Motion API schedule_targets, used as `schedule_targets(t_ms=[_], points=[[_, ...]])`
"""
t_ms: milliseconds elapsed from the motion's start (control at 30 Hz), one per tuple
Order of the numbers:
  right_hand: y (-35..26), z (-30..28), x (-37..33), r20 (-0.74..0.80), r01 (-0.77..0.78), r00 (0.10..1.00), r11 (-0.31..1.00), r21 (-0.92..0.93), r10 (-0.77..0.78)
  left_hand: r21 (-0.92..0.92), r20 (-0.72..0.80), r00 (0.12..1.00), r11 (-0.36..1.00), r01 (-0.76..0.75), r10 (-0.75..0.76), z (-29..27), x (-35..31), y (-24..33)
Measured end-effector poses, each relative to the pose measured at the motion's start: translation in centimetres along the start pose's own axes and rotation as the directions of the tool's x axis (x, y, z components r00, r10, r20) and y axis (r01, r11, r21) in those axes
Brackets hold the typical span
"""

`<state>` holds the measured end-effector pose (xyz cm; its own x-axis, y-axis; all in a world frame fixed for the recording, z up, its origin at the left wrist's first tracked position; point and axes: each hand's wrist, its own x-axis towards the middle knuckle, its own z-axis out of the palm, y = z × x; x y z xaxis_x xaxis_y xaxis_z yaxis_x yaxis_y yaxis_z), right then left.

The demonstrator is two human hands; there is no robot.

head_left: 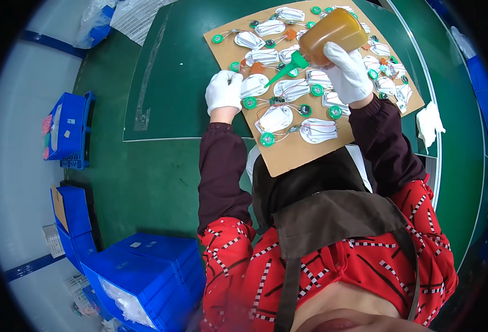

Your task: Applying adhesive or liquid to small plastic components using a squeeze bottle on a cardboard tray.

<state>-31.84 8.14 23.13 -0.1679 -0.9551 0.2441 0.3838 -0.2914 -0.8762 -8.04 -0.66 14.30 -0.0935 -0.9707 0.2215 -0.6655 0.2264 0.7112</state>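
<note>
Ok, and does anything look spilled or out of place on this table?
The cardboard sheet sits askew on the green table, its near corner jutting past the edge toward the person. No spill shows around the tipped bottle in the right hand.

Casings [291,89] lie on cardboard [288,157] upon the table [183,83], bins [138,257] stand left.

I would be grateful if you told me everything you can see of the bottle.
The bottle looks like translucent plastic, rounded, with amber contents and a long, tapering green nozzle. The gloved right hand grips it over the cardboard. It is tilted, its base toward the picture's upper right and its nozzle toward the lower left, the tip at a white part beside the left hand. Whether the tip touches that part, I cannot tell.
</note>
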Motion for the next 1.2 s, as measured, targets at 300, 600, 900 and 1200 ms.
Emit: schedule_targets(t_ms=[300,600,900,1200], points=[[2.2,4.0,1.0,0.138,0.046,0.990,0.936,-0.348,0.002,-0.553,0.343,0.922,0.754,0.354,-0.181,-2.1,-0.4,-1.0],[4.3,5.0,1.8,0.169,0.153,0.983,0.845,-0.512,-0.075,-0.550,0.383,0.914,0.762,0.343,-0.136,-2.5,-0.3,-1.4],[5.2,5.2,1.4,0.185,0.174,0.979,0.845,-0.505,-0.091,-0.501,0.354,0.927,0.811,0.301,-0.125,-2.2,-0.3,-1.8],[5.4,5.3,1.2,0.174,0.133,0.984,0.811,-0.569,-0.039,-0.511,0.342,0.930,0.805,0.301,-0.131,-2.4,-0.5,-1.6]])
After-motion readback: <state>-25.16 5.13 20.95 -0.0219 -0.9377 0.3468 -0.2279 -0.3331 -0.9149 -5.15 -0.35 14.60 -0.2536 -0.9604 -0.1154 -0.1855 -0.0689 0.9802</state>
